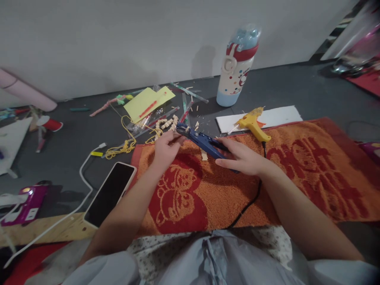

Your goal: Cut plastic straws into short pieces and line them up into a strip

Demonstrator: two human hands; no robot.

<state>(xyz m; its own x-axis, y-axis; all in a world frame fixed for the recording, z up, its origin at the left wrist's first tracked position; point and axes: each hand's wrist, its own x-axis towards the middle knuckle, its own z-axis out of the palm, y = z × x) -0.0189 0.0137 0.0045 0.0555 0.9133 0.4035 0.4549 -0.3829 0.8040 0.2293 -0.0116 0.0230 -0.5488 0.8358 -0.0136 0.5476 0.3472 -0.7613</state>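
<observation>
Above the orange towel [231,198], my right hand [242,156] is closed round the handles of a dark blue plier-like tool [204,143]. The tool points to the upper left. At its jaws is my left hand [168,148], fingers pinched together; what they hold, if anything, is too small to make out. A short row of small pale sticks [204,154] lies on the towel beneath the tool. Just beyond my left hand is a curved chain of pale wooden pieces [166,123].
A yellow glue gun [253,124] rests on a white board [279,116], its cord crossing the towel. Behind stands a bottle [236,71]. Yellow paper [145,103], yellow string [126,146] and plastic wrappers lie at the back left. A phone [109,194] is left of the towel.
</observation>
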